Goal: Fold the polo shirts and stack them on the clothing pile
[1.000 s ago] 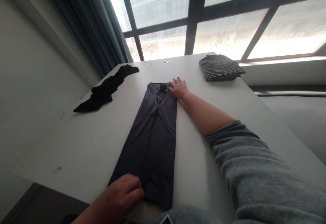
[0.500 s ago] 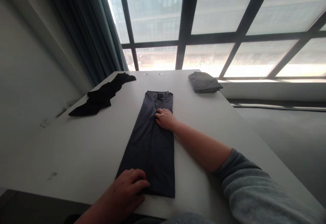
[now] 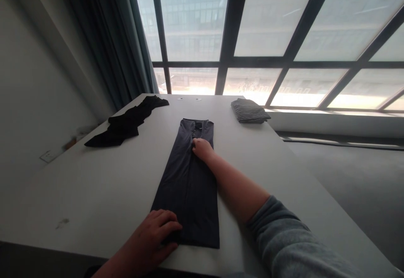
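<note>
A dark grey button-front shirt lies lengthwise on the white table, folded into a long narrow strip with its collar at the far end. My right hand rests on the shirt just below the buttons, fingers curled. My left hand lies on the near left corner of the strip, its fingers together over the fabric. A grey sleeve covers my right arm above the elbow.
The white table holds a crumpled black garment at the far left and a folded striped dark garment at the far right. Large windows lie beyond the table, with a dark curtain left.
My right hand has moved from the shirt's collar corner down onto the buttoned front. My left hand stays at the near end. The view has tilted and levelled, showing the table farther off.
</note>
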{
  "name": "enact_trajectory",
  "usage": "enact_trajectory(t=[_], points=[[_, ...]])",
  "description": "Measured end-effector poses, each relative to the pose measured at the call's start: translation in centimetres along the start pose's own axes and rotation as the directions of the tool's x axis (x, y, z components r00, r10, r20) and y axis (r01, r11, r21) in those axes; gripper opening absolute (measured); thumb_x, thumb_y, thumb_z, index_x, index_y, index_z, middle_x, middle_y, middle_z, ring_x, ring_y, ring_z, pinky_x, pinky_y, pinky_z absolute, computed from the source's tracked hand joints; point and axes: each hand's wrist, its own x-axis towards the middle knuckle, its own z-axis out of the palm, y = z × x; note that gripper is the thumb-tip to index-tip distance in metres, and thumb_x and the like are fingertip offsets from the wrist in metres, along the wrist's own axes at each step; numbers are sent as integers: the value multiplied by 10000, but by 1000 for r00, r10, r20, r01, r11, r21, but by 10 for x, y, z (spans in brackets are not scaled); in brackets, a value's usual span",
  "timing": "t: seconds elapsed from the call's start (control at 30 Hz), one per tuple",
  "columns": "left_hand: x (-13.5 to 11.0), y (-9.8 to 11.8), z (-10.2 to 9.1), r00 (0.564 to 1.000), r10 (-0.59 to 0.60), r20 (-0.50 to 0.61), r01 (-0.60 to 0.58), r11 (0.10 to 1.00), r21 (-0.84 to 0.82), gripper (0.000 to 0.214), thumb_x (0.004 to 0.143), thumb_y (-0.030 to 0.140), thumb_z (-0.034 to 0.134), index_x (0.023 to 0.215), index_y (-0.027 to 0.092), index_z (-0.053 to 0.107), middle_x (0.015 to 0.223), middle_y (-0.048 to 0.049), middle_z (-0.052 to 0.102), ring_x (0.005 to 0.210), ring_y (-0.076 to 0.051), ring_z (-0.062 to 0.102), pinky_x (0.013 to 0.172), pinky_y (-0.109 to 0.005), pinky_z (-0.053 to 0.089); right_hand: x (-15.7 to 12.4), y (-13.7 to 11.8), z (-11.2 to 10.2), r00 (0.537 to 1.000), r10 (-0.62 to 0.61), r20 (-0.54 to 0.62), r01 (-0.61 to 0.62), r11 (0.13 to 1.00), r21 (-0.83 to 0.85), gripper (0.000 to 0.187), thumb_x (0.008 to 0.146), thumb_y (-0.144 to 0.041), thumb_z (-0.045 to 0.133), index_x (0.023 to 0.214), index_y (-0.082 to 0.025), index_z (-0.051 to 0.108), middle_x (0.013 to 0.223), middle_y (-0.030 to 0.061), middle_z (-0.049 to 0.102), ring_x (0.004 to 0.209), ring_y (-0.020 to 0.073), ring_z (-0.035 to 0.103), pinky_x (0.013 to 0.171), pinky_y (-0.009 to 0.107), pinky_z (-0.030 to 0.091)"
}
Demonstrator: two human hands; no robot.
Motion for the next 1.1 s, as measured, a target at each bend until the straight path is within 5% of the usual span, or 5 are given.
enact_trajectory(t=[0.43, 0.7, 0.9, 1.0, 1.1], points=[[-12, -17, 5, 998, -56, 9, 56, 998, 2, 513, 747, 73, 751, 1211, 284, 692, 1215, -61, 684, 1122, -247, 634, 980, -381, 539, -34, 9, -4, 973, -230, 35, 224, 967, 118, 446, 956, -216, 594, 1392, -119, 605, 1369, 170, 618, 1305, 263, 569, 1153, 362, 417], [-33, -62, -25, 998, 15, -55, -13, 999, 42, 472, 829, 116, 680, 1262, 304, 703, 1288, -45, 708, 1183, -221, 664, 1012, -342, 568, -170, -17, -14, 863, -467, 195, 385, 856, 344, 661, 977, -464, 643, 1591, -287, 472, 1688, 105, 335, 1595, 314, 254, 1323, 566, 147], [-30, -69, -27, 975, 39, -218, -33, 999, 32, 350, 976, 123, 501, 1211, 247, 730, 1142, -61, 758, 1038, -170, 719, 922, -284, 598, -260, -25, -37, 880, -371, 295, 238, 884, 402, 905, 875, -593, 733, 1652, -348, 340, 1737, 62, 120, 1623, 306, 119, 1341, 528, 132], [-25, -67, -26, 984, 38, -173, -40, 999, -7, 401, 968, 88, 446, 1210, 234, 731, 1176, -73, 748, 1080, -178, 702, 948, -316, 589, -289, -32, -41, 895, -336, 292, 203, 891, 405, 926, 868, -529, 766, 1657, -376, 306, 1729, 47, 152, 1615, 306, 164, 1339, 538, 157], [-22, -72, -25, 992, 56, -111, -65, 995, -77, 408, 957, 75, 419, 1159, 232, 738, 1208, -76, 737, 1132, -188, 680, 1007, -353, 564, -306, -37, -34, 943, -278, 185, 186, 897, 400, 664, 947, -304, 661, 1585, -333, 480, 1655, 51, 391, 1559, 281, 350, 1313, 524, 274]])
